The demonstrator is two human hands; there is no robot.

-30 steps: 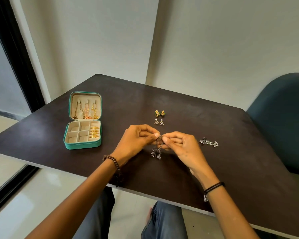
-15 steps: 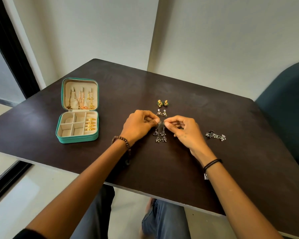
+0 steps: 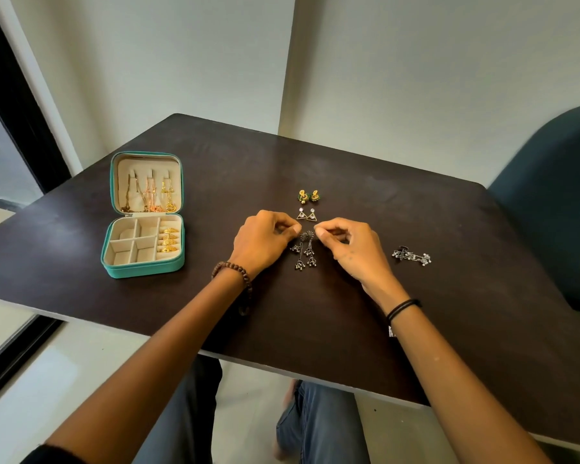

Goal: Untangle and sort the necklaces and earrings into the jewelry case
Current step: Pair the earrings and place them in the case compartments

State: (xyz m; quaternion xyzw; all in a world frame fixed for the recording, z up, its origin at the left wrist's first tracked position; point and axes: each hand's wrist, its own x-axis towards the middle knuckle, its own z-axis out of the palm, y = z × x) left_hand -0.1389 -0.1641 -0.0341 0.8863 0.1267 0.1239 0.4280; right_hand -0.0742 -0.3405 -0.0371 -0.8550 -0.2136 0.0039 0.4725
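Two hands meet at the middle of a dark desk [image 3: 449, 329]. The dark dangling earrings [image 3: 304, 254], lifted between the fingers a second ago, now lie flat on the desk below the triangle earrings [image 3: 306, 215] and the green-gold earrings [image 3: 308, 196]. The left hand [image 3: 265, 241] and the right hand [image 3: 349, 246] have curled fingers, their tips right beside the earring tops; whether they pinch them is unclear. The open teal jewelry case [image 3: 141, 272] sits well to the left. A silver cluster [image 3: 411, 257] on the right is too tangled to make out.
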